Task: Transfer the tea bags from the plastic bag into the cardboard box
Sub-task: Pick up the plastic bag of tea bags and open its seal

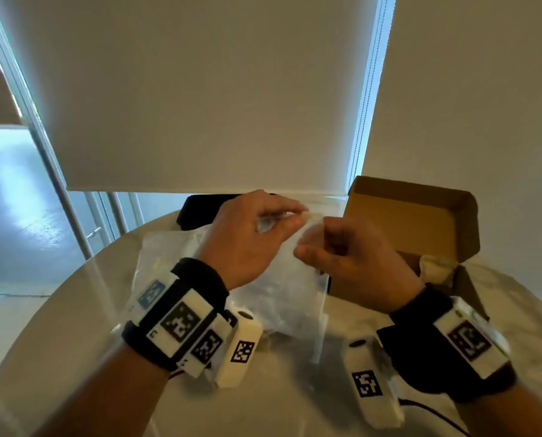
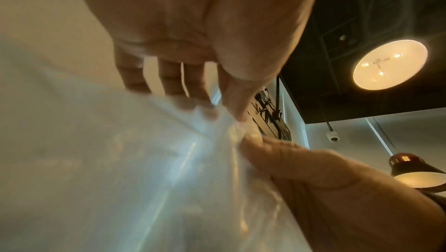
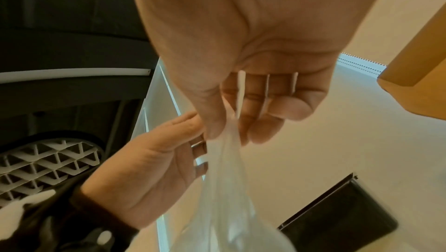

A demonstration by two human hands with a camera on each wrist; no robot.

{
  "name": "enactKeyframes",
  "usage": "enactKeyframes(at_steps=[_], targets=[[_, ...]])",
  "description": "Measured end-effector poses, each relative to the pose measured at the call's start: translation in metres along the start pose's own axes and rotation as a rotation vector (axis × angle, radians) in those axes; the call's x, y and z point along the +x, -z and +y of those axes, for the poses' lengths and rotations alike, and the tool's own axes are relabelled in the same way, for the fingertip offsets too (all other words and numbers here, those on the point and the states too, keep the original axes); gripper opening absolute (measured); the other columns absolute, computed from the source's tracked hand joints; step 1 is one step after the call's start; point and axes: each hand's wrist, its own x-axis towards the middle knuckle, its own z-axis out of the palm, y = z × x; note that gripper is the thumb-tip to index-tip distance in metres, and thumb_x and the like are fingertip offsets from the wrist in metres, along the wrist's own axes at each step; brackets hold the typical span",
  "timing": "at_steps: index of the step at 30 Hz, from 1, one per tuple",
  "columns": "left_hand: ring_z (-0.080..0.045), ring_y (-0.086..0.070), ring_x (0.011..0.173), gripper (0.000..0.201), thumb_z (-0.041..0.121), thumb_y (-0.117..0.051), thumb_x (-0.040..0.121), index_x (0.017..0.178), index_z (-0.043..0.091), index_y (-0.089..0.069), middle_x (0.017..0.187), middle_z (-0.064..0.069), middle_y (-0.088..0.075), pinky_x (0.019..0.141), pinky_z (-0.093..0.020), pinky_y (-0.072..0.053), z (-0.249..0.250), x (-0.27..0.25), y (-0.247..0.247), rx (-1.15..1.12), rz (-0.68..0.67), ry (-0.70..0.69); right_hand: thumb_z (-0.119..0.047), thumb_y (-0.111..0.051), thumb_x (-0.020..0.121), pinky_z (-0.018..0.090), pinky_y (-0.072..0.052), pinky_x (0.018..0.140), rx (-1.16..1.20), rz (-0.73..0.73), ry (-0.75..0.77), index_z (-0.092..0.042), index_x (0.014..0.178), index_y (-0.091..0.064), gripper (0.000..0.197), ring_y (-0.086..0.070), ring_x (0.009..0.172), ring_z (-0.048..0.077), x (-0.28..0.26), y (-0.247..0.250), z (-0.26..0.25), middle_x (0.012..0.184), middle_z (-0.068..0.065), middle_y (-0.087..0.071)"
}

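I hold a clear plastic bag (image 1: 282, 298) up over the round table (image 1: 74, 310), and its contents are hard to make out through the film. My left hand (image 1: 296, 216) pinches the bag's top edge between thumb and fingers. My right hand (image 1: 304, 250) pinches the same edge just beside it. The left wrist view has my left fingers (image 2: 190, 88) on the bag (image 2: 120, 160). The right wrist view has my right hand (image 3: 226, 130) gripping the gathered plastic (image 3: 229, 208). The brown cardboard box (image 1: 421, 222) stands open at the right, with something pale inside (image 1: 433, 269).
More clear plastic (image 1: 165, 247) lies flat on the table under my left wrist. A black object (image 1: 194, 212) sits at the table's far edge. The box's raised lid (image 3: 419, 76) is close to my right hand. Window blinds (image 1: 200, 105) hang behind the table.
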Motion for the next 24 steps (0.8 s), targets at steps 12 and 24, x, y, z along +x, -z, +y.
enactKeyframes(at_steps=[12, 24], targets=[[-0.006, -0.059, 0.082, 0.025, 0.049, -0.055, 0.083, 0.098, 0.036, -0.07, 0.082, 0.013, -0.063, 0.076, -0.03, -0.052, -0.015, 0.0, -0.02, -0.005, 0.01, -0.05, -0.044, -0.056, 0.074, 0.025, -0.057, 0.072, 0.2, 0.097, -0.088, -0.024, 0.084, -0.069, 0.026, -0.067, 0.078, 0.011, -0.017, -0.012, 0.016, 0.081, -0.006, -0.07], [-0.005, -0.06, 0.084, 0.02, 0.046, -0.061, 0.085, 0.098, 0.032, -0.069, 0.086, 0.01, -0.065, 0.079, -0.024, -0.052, -0.009, -0.03, -0.003, -0.041, 0.033, -0.084, -0.038, -0.06, 0.08, 0.012, -0.053, 0.065, 0.09, 0.172, -0.017, -0.03, 0.085, -0.07, 0.013, -0.067, 0.073, 0.006, -0.024, -0.006, -0.02, 0.077, -0.013, -0.071]])
